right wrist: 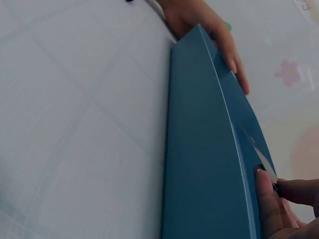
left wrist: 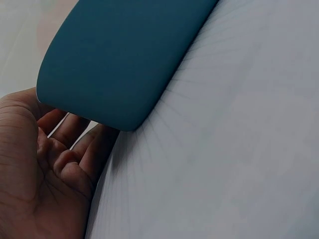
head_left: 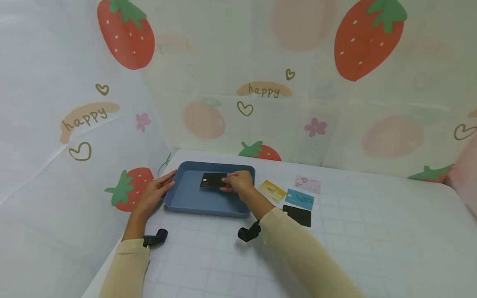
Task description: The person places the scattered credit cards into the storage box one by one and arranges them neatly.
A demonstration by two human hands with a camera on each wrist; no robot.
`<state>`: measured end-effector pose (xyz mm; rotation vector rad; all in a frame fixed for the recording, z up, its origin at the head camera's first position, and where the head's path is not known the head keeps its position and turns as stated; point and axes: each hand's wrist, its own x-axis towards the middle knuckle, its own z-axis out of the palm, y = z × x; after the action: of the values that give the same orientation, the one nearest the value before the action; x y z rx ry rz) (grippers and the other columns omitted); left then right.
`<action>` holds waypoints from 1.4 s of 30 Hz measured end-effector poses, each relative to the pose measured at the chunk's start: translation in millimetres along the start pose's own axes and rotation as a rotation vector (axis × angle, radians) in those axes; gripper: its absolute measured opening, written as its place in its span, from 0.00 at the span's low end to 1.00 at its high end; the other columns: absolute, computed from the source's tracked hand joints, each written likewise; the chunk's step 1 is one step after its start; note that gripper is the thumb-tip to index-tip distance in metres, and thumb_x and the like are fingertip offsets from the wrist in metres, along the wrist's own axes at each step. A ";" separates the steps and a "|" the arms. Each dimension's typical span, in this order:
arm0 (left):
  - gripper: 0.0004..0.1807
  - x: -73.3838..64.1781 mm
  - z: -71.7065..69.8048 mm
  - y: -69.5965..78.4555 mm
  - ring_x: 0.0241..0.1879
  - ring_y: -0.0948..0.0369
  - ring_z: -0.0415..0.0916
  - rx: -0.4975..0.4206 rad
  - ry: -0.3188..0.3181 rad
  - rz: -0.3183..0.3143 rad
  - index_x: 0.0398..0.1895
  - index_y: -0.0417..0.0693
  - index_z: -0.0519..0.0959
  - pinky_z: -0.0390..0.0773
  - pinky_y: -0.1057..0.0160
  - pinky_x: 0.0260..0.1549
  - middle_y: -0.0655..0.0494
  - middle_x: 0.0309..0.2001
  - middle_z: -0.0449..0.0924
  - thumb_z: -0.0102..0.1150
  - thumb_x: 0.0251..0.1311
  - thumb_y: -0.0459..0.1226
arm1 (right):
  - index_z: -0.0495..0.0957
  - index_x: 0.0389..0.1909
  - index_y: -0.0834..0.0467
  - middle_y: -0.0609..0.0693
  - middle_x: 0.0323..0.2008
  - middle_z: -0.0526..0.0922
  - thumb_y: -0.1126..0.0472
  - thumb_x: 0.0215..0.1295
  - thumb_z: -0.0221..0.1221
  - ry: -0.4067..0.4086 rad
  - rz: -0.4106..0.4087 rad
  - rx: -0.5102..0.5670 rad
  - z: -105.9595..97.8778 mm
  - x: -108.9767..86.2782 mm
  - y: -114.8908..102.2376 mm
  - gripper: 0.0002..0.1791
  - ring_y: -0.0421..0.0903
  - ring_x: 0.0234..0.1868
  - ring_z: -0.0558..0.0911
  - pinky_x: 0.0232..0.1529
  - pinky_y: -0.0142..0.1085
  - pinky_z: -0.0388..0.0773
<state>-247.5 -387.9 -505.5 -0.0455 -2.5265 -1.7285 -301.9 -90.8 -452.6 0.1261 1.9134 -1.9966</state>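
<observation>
A black card (head_left: pixel 213 180) with a small chip and gold lettering is over the inside of the blue tray (head_left: pixel 206 213). My right hand (head_left: pixel 238 182) pinches it by its right end. In the right wrist view, thumb and fingers (right wrist: pixel 269 204) meet on the card, which shows as a thin edge (right wrist: pixel 264 157). Whether it touches the tray floor I cannot tell. My left hand (head_left: pixel 153 193) lies along the tray's left side, fingers fairly straight against the wall. In the left wrist view, part of those fingers is hidden behind the tray's corner (left wrist: pixel 119 64).
Right of the tray lie a yellow card (head_left: pixel 272 191), a pale pink card (head_left: pixel 307 184), a blue card (head_left: pixel 299 199) and another black card (head_left: pixel 298 216), partly behind my right sleeve. A white gridded cloth (head_left: pixel 372 240) covers the table. A strawberry-print curtain (head_left: pixel 223 62) hangs behind.
</observation>
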 end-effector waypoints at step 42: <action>0.30 -12.0 0.1 29.4 0.70 0.55 0.53 -0.023 -0.039 0.009 0.70 0.45 0.61 0.57 0.50 0.65 0.49 0.68 0.60 0.53 0.66 0.43 | 0.67 0.58 0.74 0.65 0.56 0.74 0.71 0.62 0.55 -0.110 0.048 0.145 29.1 4.7 1.4 0.23 0.56 0.55 0.76 0.49 0.39 0.78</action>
<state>-233.4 -376.9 -479.3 -0.0927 -2.5296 -1.7707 -300.3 -120.2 -453.3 0.0970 1.6834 -2.0649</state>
